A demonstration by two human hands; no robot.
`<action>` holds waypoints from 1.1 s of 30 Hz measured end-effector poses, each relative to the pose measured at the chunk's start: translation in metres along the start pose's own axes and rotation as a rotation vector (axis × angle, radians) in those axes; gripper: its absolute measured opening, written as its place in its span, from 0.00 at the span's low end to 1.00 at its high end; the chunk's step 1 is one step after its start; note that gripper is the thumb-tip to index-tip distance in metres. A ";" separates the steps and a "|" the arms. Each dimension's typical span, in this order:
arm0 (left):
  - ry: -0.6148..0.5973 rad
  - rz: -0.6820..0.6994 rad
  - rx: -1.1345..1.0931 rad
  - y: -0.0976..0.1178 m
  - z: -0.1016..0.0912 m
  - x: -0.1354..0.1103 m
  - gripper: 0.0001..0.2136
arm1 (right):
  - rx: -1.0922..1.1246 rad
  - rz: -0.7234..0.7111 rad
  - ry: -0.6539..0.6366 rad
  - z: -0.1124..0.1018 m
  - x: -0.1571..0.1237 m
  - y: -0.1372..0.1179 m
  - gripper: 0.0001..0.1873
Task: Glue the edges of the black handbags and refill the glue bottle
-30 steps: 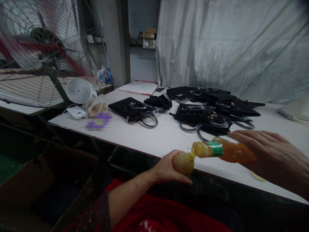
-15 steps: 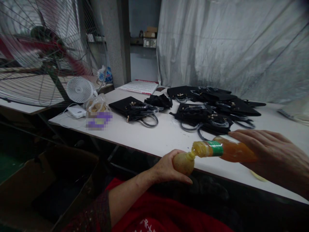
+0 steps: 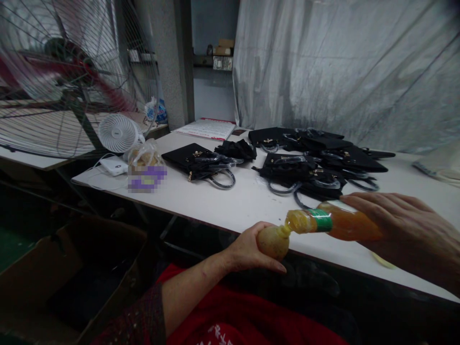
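In my left hand (image 3: 247, 251) I hold a small round yellowish bottle (image 3: 273, 241) with a narrow neck, fingers wrapped round its body. My right hand (image 3: 402, 220) grips a larger clear plastic bottle (image 3: 354, 223) of orange-brown liquid with a green label band. The large bottle lies nearly level, tipped to the left, its mouth meeting the neck of the small one. Both are over the table's front edge. Whether liquid is flowing between them I cannot tell.
Several black handbags (image 3: 305, 172) with wrapped handles lie on the white table (image 3: 215, 206). To the left are a small white fan (image 3: 120, 133), a power bank (image 3: 114, 166) and a plastic bag (image 3: 145, 155). A big caged fan (image 3: 68, 72) and a cardboard box (image 3: 25, 282) flank the table.
Almost nothing differs. Both hands keep the two bottles mouth to mouth in the same place, and the view has barely shifted.
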State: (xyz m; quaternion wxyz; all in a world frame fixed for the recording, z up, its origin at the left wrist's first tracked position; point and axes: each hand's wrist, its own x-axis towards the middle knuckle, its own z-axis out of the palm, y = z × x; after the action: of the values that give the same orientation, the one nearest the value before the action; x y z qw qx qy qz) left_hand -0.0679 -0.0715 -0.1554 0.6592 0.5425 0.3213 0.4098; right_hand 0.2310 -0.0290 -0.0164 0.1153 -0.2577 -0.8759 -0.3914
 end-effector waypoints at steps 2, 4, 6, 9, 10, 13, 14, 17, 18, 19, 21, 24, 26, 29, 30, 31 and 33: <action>-0.004 -0.008 -0.013 0.000 0.000 0.000 0.40 | -0.004 -0.001 -0.004 0.000 0.000 0.000 0.21; -0.003 -0.014 -0.019 0.001 0.001 0.000 0.40 | -0.012 0.005 -0.012 0.000 0.000 0.000 0.20; 0.007 -0.016 -0.015 0.001 0.001 -0.001 0.40 | -0.022 0.011 -0.017 -0.001 0.001 -0.001 0.20; 0.014 -0.008 -0.011 0.001 0.001 -0.001 0.40 | -0.028 0.009 -0.014 -0.001 0.001 -0.001 0.21; 0.013 -0.003 -0.013 0.001 0.001 -0.001 0.40 | -0.028 0.009 -0.012 -0.002 0.001 -0.001 0.21; 0.011 0.011 -0.002 0.002 0.001 -0.001 0.39 | -0.024 0.006 -0.005 -0.003 0.002 -0.001 0.20; 0.013 0.011 0.006 0.002 0.001 -0.002 0.39 | -0.022 0.003 0.001 -0.003 0.002 -0.001 0.20; 0.016 -0.003 0.008 0.003 0.001 -0.002 0.40 | -0.021 0.000 0.014 -0.004 0.003 -0.001 0.20; 0.017 -0.008 0.000 0.003 0.001 -0.002 0.40 | -0.020 0.001 0.015 -0.004 0.003 -0.002 0.20; 0.016 -0.012 -0.006 0.002 0.001 -0.002 0.40 | -0.020 0.003 0.016 -0.003 0.004 -0.002 0.20; 0.013 -0.011 -0.007 0.002 0.001 -0.002 0.40 | -0.016 0.001 0.011 -0.003 0.004 -0.002 0.20; 0.006 -0.010 -0.010 0.003 0.001 -0.002 0.40 | -0.013 -0.008 0.007 -0.003 0.004 -0.001 0.20; 0.007 -0.020 -0.019 0.003 0.002 -0.002 0.40 | -0.010 -0.007 0.002 -0.003 0.003 -0.001 0.20; 0.010 -0.018 -0.007 0.004 0.001 -0.003 0.40 | 0.000 -0.001 0.001 -0.003 0.002 0.000 0.21; 0.010 -0.013 0.003 0.004 0.001 -0.003 0.40 | 0.004 -0.001 0.002 -0.003 0.001 0.000 0.21; 0.009 -0.009 0.013 0.004 0.001 -0.003 0.40 | 0.006 -0.002 0.003 -0.003 0.001 0.000 0.21; 0.007 -0.006 0.030 0.002 0.000 -0.002 0.41 | 0.007 -0.001 -0.005 -0.002 0.001 0.000 0.21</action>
State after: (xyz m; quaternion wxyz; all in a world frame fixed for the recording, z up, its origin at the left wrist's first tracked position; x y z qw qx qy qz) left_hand -0.0698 -0.0732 -0.1537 0.6512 0.5498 0.3312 0.4049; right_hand 0.2307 -0.0299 -0.0145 0.1137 -0.2578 -0.8776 -0.3877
